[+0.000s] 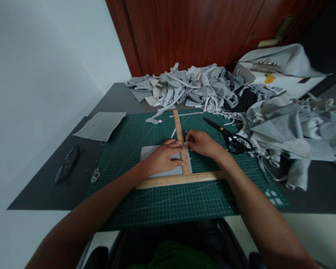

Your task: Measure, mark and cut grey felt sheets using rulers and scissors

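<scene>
Cloth (169, 172), a light gray piece, lies in the head view on the green cutting mat (120, 149), partly under a wooden T-square (186, 166). The left hand (165, 158) rests over both, its grip wide; the right hand's (201, 144) grip is narrow, pinching a small pale bit (186, 144) beside the T-square. Black scissors (226, 133) lie right; fabric scraps (196, 87) heap across the far surface (109, 99).

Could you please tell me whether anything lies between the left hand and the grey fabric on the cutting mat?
Yes, partly: the wooden ruler pointing away from the person crosses the grey fabric near its right edge, where the left hand reaches over it. Left of that ruler, nothing visible separates them.
</scene>
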`<state>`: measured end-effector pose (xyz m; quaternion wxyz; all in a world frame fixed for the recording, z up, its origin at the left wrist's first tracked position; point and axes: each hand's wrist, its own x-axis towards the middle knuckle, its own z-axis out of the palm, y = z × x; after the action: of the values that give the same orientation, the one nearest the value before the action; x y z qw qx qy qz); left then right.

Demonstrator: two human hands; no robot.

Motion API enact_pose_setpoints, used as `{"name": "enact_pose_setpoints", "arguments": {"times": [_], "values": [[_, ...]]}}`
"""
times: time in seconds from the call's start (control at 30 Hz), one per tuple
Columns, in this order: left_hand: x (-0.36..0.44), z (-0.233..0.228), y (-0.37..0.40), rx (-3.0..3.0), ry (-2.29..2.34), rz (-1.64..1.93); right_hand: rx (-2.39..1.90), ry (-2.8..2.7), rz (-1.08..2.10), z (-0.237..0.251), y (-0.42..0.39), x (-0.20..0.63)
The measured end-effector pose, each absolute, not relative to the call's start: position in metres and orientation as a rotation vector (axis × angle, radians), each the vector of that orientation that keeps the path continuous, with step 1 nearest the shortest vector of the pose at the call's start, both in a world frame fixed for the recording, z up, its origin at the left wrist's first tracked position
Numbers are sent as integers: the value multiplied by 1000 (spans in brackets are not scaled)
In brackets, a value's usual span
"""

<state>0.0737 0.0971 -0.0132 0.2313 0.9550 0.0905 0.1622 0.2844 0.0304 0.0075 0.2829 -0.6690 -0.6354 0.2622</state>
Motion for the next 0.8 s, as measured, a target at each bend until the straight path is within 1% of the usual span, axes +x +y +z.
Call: {"name": "enact_pose_setpoints", "arguments": {"times": [0.5,0.8], "values": [[74,-9,96,2613,225,431,-1781,-1838,659,10,22,285],[74,-9,96,2639,226,428,-1761,-1894,955,19,12,288]]}}
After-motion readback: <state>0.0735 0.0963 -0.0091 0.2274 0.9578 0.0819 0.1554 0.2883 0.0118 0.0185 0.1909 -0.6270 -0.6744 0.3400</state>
